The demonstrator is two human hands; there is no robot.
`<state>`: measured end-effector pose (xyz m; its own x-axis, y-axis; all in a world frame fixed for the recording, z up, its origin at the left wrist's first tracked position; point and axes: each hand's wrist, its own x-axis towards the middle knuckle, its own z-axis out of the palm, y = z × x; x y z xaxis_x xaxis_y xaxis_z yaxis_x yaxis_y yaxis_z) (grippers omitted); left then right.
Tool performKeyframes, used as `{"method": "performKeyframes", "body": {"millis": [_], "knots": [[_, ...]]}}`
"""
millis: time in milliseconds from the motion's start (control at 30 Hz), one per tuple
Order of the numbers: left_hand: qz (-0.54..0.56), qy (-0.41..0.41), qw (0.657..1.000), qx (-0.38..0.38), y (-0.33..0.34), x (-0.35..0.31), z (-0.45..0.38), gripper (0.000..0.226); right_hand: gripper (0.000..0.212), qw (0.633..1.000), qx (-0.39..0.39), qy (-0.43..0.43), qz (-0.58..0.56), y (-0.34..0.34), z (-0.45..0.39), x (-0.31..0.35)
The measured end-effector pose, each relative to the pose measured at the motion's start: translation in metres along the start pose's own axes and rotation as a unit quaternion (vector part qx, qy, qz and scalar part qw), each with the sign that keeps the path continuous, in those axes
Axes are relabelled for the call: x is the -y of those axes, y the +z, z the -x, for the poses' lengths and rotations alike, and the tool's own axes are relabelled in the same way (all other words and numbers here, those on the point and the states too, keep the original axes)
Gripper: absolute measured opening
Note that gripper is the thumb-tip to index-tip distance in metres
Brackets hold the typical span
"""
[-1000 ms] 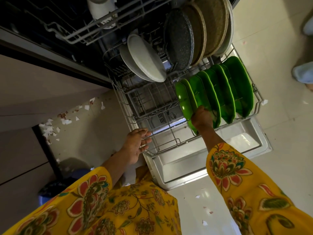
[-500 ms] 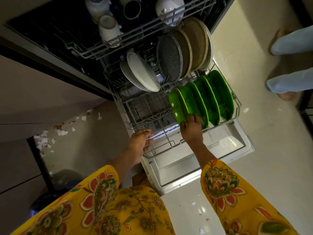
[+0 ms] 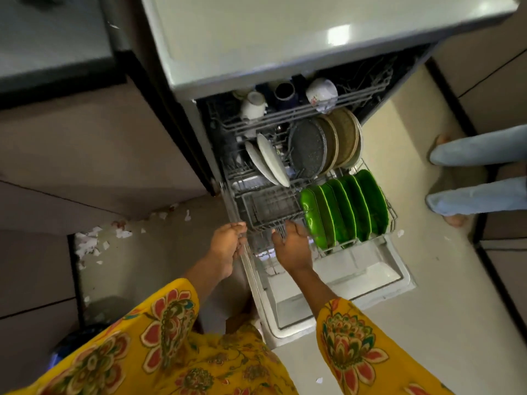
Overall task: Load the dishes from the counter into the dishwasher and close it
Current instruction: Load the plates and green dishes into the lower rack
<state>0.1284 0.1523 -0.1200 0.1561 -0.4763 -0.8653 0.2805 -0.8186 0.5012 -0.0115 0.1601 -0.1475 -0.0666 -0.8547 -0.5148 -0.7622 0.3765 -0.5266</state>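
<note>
We read this as the push-in step: both hands sit at the front rail of the lower rack [image 3: 273, 220], which stands pulled out over the open door [image 3: 356, 266]. Left hand [image 3: 228, 246] has its fingers curled round the rack's front-left corner wire. Right hand [image 3: 293, 246] rests at the front rail with fingers loosely spread, nothing held (whether it hooks a wire we cannot tell).

Risks, as we judge them:
- An uneven shove from the two hands could skew the rack on its runners and jam it.
- A hard shove could rattle the green plates [image 3: 345, 209] against each other; they stand on edge, packed close, at 3 o'clock of the right hand.
- Fingers through the wires could get pinched as the rack goes home.
- The door lies flat toward 5 o'clock, near a bystander's feet [image 3: 453, 219]; swinging it up carelessly could catch them.

Contents: the lower rack holds green plates at front right, two white plates [image 3: 271, 161] leaning at 12 o'clock, and a dark speckled plate [image 3: 308, 149] with tan plates [image 3: 345, 138] behind. The grey basket [image 3: 271, 205] at front left looks empty. The upper rack [image 3: 299, 112] carries white cups [image 3: 320, 94] and a dark mug [image 3: 283, 91]. Paper scraps [image 3: 91, 240] litter the floor at 9 o'clock.
</note>
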Motion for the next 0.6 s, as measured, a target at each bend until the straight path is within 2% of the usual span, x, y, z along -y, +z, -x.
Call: {"method": "performKeyframes", "body": {"millis": [200, 367, 600], "knots": [[0.065, 0.062, 0.995, -0.037, -0.076, -0.043, 0.029, 0.021, 0.069, 0.996, 0.012, -0.089, 0.004, 0.031, 0.035, 0.104], [0.13, 0.133, 0.981, -0.05, -0.152, -0.085, 0.056, 0.018, 0.049, 0.983, 0.013, -0.18, 0.03, 0.054, 0.053, 0.19], [0.211, 0.216, 0.95, -0.086, -0.262, -0.127, 0.086, 0.012, 0.052, 0.957, -0.004, -0.287, 0.04, 0.076, 0.083, 0.31]]}}
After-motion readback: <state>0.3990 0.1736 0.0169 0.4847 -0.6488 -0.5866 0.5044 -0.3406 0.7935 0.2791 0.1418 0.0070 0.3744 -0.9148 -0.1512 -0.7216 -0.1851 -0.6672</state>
